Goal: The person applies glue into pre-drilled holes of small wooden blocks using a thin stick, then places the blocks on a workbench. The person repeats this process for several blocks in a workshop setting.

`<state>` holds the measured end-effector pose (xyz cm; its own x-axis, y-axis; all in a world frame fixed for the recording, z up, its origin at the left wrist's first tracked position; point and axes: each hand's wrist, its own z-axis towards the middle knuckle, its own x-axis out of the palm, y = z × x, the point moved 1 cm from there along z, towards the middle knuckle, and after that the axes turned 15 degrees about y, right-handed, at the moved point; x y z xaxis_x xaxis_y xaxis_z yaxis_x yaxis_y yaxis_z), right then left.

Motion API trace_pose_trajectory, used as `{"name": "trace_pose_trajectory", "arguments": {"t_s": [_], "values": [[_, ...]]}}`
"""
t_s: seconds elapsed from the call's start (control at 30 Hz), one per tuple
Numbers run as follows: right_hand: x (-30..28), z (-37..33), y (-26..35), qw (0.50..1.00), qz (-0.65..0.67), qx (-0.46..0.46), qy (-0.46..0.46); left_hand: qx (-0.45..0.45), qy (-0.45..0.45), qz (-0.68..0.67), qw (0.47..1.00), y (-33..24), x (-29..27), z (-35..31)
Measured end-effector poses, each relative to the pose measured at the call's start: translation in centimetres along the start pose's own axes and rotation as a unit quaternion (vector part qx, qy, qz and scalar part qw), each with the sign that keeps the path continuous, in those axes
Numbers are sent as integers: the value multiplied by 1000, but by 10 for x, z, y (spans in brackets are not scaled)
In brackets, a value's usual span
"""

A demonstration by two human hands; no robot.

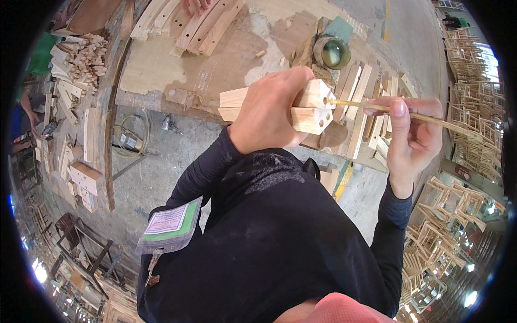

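Observation:
My left hand [269,107] is closed round a pair of pale wooden bars [308,119], their drilled ends turned to the right. Between thumb and fingers of my right hand [412,126] is a thin, brownish stick [458,127]. Its tip touches the upper bar's end at a hole; how far it goes in, I cannot tell. Just beyond the bars stands a round glass-like container [335,53] with greenish contents, beside a rough wooden block [307,56].
Drilled wooden strips [207,27] lie at the far edge, where another person's hand [195,6] rests. More strips [358,110] lie right of the container. Wood pieces [81,59] are heaped on a left table; chair frames [447,215] stand at right.

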<state>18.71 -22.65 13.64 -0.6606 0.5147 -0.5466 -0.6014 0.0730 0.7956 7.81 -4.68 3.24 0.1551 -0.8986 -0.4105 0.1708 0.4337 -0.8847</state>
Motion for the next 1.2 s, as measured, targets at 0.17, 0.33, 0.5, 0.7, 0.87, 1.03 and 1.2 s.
{"name": "trace_pose_trajectory", "arguments": {"t_s": [0.17, 0.33, 0.5, 0.7, 0.87, 1.03, 1.2], "values": [[-12, 8, -21, 996, 31, 56, -65, -10, -21, -36, 999, 9, 0, -3], [-6, 4, -133, 983, 16, 126, -131, -18, -32, -30, 999, 9, -5, -2], [18, -2, -185, 978, -72, 141, -135, -35, -34, -9, 999, 15, -7, -5], [26, -5, -187, 979, 67, 132, -142, -39, -15, 8, 999, 22, -7, -10], [17, -6, -196, 929, 262, 183, -186, -30, -21, 8, 999, 23, -7, -9], [14, -10, -213, 847, 437, 212, -218, -53, -4, 9, 999, 27, -7, -9], [0, -17, -220, 811, 461, 265, -244, -40, -12, 10, 999, 25, -8, -8]]}}
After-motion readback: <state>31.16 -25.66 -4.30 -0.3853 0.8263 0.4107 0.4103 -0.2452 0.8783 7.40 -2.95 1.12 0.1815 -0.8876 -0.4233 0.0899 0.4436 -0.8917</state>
